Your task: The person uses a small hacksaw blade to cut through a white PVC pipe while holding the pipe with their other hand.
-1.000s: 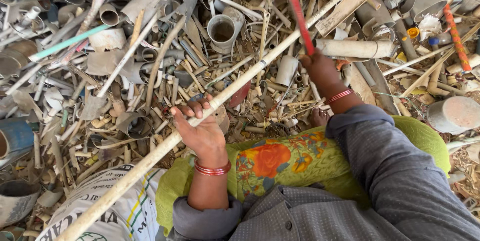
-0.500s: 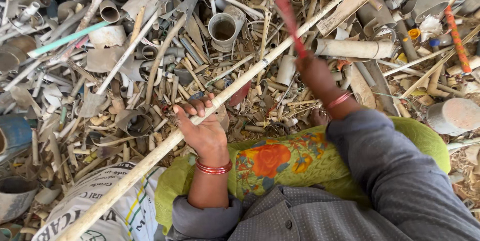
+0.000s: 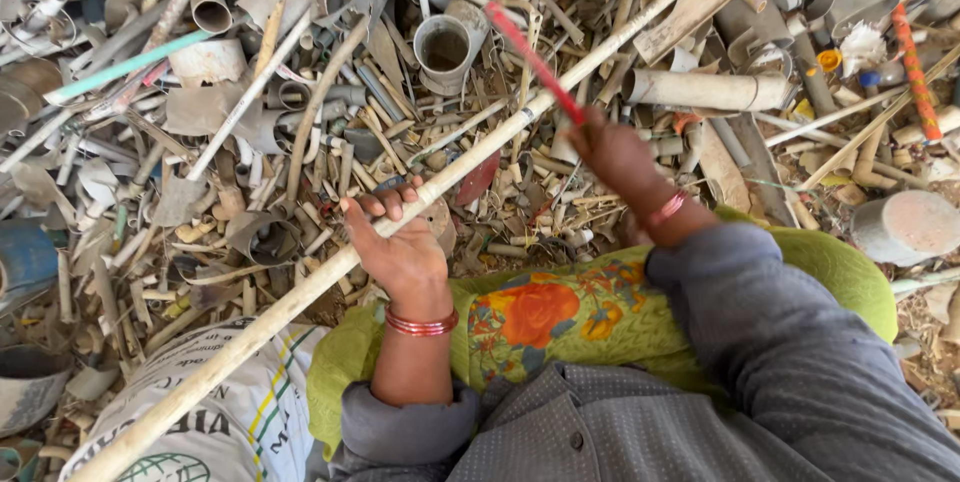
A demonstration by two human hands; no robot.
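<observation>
Over heaped pipe scrap (image 3: 250, 142), our left hand (image 3: 400, 247) fingers wrap a long pale pipe (image 3: 300, 287); our right hand (image 3: 620, 157) fingers pinch a red stick (image 3: 530, 57).

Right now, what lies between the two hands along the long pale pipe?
In the head view, only bare pipe runs between the left hand and right hand, above scrap pieces.

Soft, even daylight with faint shadows; the scrap pile stays sharp, only the red stick (image 3: 535, 62) shows motion blur.

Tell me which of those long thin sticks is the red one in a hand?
The short red stick gripped by the right hand; the left hand holds a long cream pipe, and a red-orange stick lies untouched.
</observation>
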